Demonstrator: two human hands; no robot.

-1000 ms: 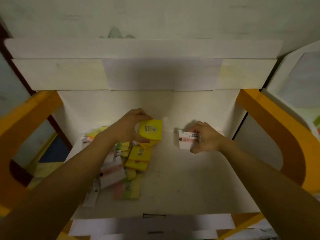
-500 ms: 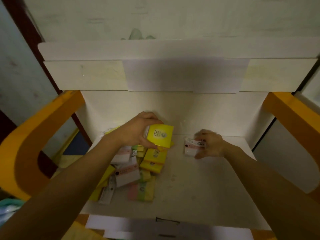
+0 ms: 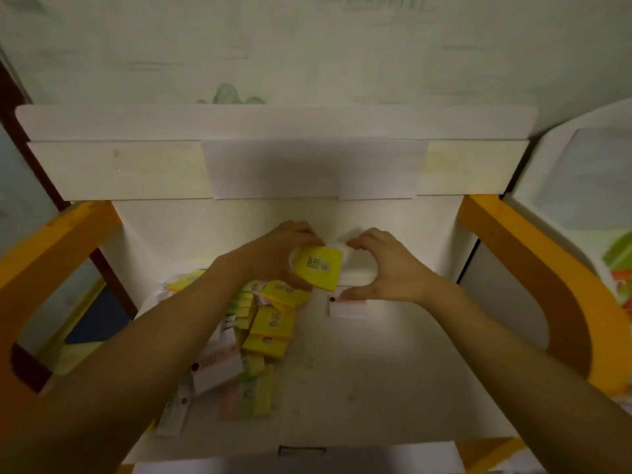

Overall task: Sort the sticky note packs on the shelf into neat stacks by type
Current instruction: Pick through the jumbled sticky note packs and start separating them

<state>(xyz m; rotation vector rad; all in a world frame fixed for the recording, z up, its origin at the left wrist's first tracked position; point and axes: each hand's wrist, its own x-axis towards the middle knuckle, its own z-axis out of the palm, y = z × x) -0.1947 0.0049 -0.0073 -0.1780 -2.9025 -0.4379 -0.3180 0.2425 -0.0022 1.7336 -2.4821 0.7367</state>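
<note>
Head view, the shelf [image 3: 376, 388].
— Why lift the yellow pack [image 3: 318, 268]?
— My left hand [image 3: 284, 254] grips it above the jumbled pile [image 3: 260, 330], clear for sorting. My right hand [image 3: 383, 268], fingers curved, holding nothing, hovers just right of it, above the white pack [image 3: 347, 307].

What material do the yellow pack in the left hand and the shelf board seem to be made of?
Yellow pack: probably paper sheets in a thin clear wrap; it has flat faces, sharp corners and a printed label, but the gloss is too faint to be sure.
Shelf board: looks like white matte coated board, smooth, with small scuff marks.
</note>
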